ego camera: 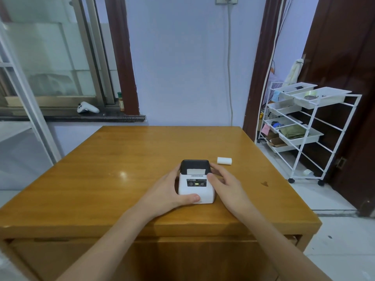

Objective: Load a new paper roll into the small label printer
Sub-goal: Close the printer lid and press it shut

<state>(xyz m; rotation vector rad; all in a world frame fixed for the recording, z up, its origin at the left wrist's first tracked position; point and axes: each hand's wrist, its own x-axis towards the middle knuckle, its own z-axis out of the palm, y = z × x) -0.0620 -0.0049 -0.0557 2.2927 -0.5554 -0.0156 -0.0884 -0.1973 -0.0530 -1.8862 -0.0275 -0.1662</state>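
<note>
A small white label printer (196, 186) with a black lid at its far end sits on the wooden table (121, 159). A green light glows on its front panel, and a strip of white paper shows under the black lid. My left hand (169, 192) grips its left side, thumb on the near corner. My right hand (224, 184) rests against its right side, fingers reaching the black lid. A white paper roll (224, 160) lies on its side on the table, beyond and to the right of the printer, apart from both hands.
A white wire cart (300, 126) with trays stands on the floor to the right of the table. A white game controller (87, 108) lies on the window sill at the back left. A dark door is at the far right.
</note>
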